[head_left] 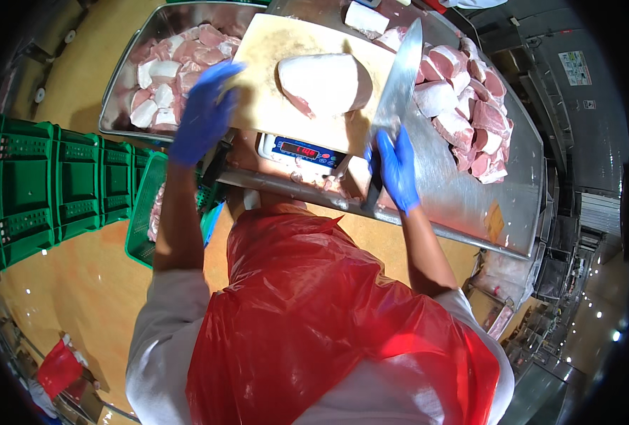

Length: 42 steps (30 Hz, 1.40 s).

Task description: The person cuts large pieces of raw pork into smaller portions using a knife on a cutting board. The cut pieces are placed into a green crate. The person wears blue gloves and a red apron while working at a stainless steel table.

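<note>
A thick piece of pale, fat-covered raw meat (323, 83) lies on the cutting board (275, 42), its cut pink side facing right. In a blue glove, my right hand (398, 170) grips a large knife (401, 71) at the board's right edge. The wide blade points away from me, and the dark handle shows below the hand. My left hand (204, 117), gloved too, hangs at the board's left edge with its fingers apart and nothing in it. It partly covers the metal tub of meat pieces (180, 53).
A digital scale (304, 151) sits under the board's near edge. Cut meat (470, 113) is heaped on the steel table (445, 205) to the right. Green crates (73, 180) stand at the left, beside a green basket (141, 227) holding meat. Another dark handle (217, 161) juts near my left wrist.
</note>
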Each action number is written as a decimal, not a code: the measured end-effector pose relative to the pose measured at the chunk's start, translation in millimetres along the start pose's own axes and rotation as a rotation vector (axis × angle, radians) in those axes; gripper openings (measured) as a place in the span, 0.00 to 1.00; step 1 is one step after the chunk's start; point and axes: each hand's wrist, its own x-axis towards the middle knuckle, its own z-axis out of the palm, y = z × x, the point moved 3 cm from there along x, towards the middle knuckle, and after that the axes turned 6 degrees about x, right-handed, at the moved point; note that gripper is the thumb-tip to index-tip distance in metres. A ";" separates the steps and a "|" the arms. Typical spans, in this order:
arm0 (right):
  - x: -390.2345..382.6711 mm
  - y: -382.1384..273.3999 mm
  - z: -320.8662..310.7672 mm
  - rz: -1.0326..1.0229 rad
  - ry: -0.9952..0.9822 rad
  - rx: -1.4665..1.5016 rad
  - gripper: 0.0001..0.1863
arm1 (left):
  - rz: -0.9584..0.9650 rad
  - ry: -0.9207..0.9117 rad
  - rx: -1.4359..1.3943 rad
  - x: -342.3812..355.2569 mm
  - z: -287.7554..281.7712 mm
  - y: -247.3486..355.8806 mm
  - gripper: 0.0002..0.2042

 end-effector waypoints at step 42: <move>-76.6 -69.1 12.3 -0.240 -0.510 -1.060 0.16 | -0.244 0.205 0.126 -12.8 86.3 58.6 0.06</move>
